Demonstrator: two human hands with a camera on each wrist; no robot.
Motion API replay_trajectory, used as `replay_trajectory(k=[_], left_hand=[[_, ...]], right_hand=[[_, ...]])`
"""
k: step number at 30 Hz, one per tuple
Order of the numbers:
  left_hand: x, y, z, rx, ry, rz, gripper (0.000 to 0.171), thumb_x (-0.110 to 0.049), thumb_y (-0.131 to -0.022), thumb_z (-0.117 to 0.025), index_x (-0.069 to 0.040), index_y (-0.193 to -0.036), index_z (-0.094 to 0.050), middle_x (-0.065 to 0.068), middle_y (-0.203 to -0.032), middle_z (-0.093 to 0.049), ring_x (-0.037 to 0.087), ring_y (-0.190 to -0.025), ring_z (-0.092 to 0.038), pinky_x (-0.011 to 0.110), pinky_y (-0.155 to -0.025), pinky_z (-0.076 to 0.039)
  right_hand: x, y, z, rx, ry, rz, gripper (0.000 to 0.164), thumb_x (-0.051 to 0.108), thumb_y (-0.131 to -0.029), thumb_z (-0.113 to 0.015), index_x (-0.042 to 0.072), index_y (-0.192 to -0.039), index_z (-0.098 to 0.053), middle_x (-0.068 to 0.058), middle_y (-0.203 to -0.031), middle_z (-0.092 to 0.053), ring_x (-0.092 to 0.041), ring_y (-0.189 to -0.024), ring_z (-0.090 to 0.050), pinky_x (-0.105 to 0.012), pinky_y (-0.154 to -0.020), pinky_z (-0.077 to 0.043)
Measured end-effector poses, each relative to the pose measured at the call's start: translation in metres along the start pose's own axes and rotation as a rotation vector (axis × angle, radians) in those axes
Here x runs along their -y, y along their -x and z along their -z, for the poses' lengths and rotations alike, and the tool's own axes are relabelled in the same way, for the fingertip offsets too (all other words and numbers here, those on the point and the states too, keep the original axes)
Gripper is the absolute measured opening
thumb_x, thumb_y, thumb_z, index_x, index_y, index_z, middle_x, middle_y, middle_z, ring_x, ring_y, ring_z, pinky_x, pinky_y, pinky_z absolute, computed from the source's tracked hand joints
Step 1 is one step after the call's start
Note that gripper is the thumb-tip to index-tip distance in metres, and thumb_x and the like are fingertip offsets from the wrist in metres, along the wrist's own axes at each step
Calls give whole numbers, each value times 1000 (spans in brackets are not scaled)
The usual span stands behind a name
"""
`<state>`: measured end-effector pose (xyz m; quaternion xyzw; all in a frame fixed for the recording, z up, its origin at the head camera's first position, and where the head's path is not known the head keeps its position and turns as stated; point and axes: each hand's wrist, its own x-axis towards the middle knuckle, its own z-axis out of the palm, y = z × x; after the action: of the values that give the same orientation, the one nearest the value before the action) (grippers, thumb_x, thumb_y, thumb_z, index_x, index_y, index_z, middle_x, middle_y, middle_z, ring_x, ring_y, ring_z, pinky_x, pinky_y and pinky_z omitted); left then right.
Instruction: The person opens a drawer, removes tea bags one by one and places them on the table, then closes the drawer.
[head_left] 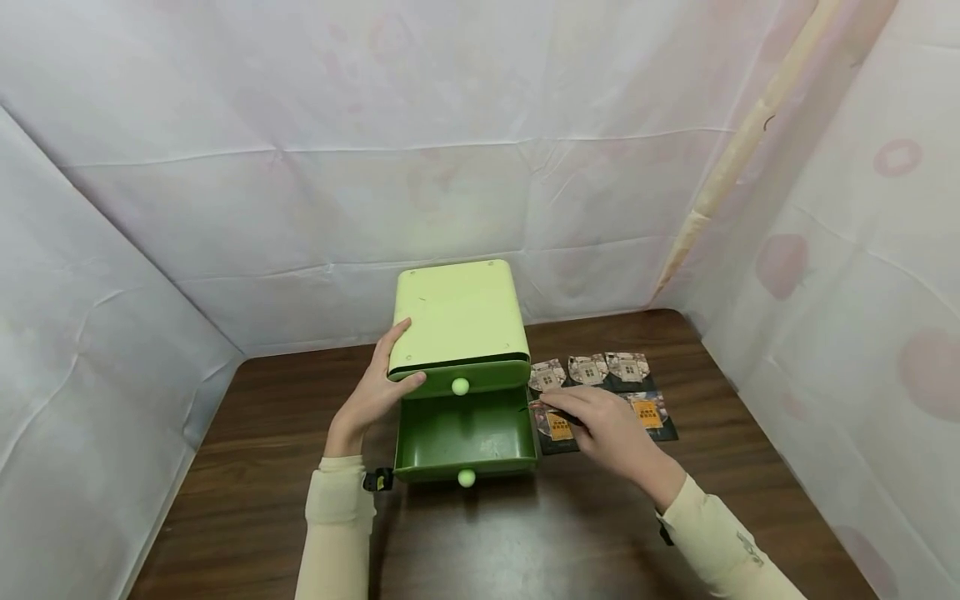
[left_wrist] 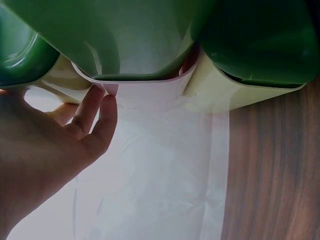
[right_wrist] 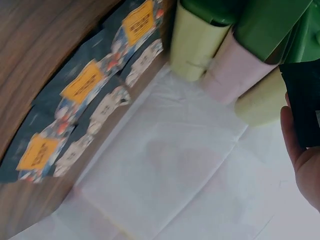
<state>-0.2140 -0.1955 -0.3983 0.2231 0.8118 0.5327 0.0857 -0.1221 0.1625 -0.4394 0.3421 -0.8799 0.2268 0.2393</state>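
A small green drawer cabinet with a pale green top stands at the table's middle. Its bottom drawer is pulled out and looks empty; the upper drawer is closed. My left hand rests on the cabinet's left front corner, fingers straight along the side and thumb on the front edge. Seen from below in the left wrist view, those fingertips touch the cabinet. My right hand pinches a dark packet with an orange label just right of the drawer. That held packet also shows in the right wrist view.
Several more flat packets lie in two rows on the dark wooden table right of the cabinet, also the packets in the right wrist view. White sheeting walls the table at the back and both sides.
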Motion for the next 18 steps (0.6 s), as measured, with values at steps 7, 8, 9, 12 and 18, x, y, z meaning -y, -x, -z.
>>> replay_trajectory(k=[7, 8, 9, 12, 18], left_hand=[[-2, 0, 1, -11, 7, 9, 83, -21, -93, -66, -23, -157, -14, 9, -159, 0, 29, -145, -1, 65, -107, -15], [-2, 0, 1, -13, 4, 8, 83, -21, -93, -66, -23, -157, -14, 9, -159, 0, 29, -145, -1, 65, -107, -15], [-2, 0, 1, -14, 3, 5, 83, -21, -93, -66, -22, -157, -14, 9, -159, 0, 29, -145, -1, 65, -107, -15], [-1, 0, 0, -9, 1, -2, 83, -21, -93, -66, -22, -157, -13, 9, -159, 0, 30, -145, 0, 66, -106, -14], [0, 0, -2, 1, -2, 5, 83, -23, -93, -66, -23, -157, -13, 8, -159, 0, 29, -145, -1, 66, -106, -15]], right_hand=[[-20, 23, 8, -22, 42, -67, 51, -9, -73, -75, 8, -121, -68, -7, -112, -67, -24, -96, -65, -37, -66, -53], [-22, 27, 9, -20, 55, -82, 52, -9, -72, -75, 9, -120, -69, -7, -112, -67, -24, -96, -66, -37, -66, -53], [-25, 32, 10, -16, 67, -98, 53, -10, -72, -75, 9, -120, -69, -7, -112, -67, -25, -96, -65, -38, -65, -53], [-33, 47, 14, -10, 109, -156, 54, -11, -70, -74, 9, -120, -69, -7, -111, -68, -25, -94, -66, -41, -66, -54], [-53, 75, 23, 1, 201, -225, 51, -11, -71, -73, 7, -119, -69, -11, -108, -69, -28, -85, -67, -42, -59, -53]])
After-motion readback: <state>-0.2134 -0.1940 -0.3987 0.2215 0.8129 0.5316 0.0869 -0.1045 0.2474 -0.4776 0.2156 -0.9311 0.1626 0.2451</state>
